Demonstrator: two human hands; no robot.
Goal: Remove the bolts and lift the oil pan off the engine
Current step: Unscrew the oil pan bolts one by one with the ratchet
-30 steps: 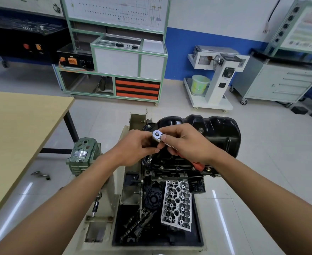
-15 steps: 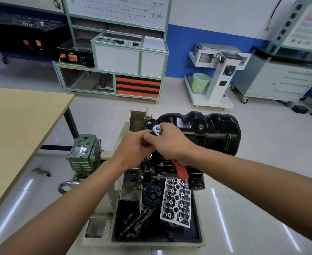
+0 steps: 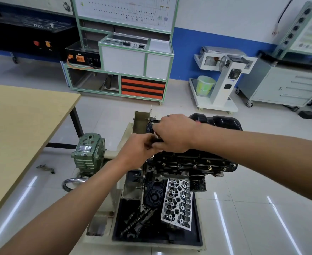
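At the left end of the oil pan (image 3: pixel 223 122) atop the engine (image 3: pixel 188 159), a ratchet (image 3: pixel 156 134) is clasped in the grip of the right hand (image 3: pixel 175 134) and pinched by the left hand (image 3: pixel 135 151), likely to steady it

Glossy tiled floor (image 3: pixel 262 208), blue-banded wall (image 3: pixel 206 52), wooden table (image 3: pixel 22 126), green-framed cabinet (image 3: pixel 125 70).

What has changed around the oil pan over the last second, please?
The right hand swung the ratchet round: its red handle, which pointed toward the camera, is now hidden under the hand, as is most of the silver head. The left hand stayed curled at the tool's base. The oil pan still sits on the engine, with the flange bolts in place.
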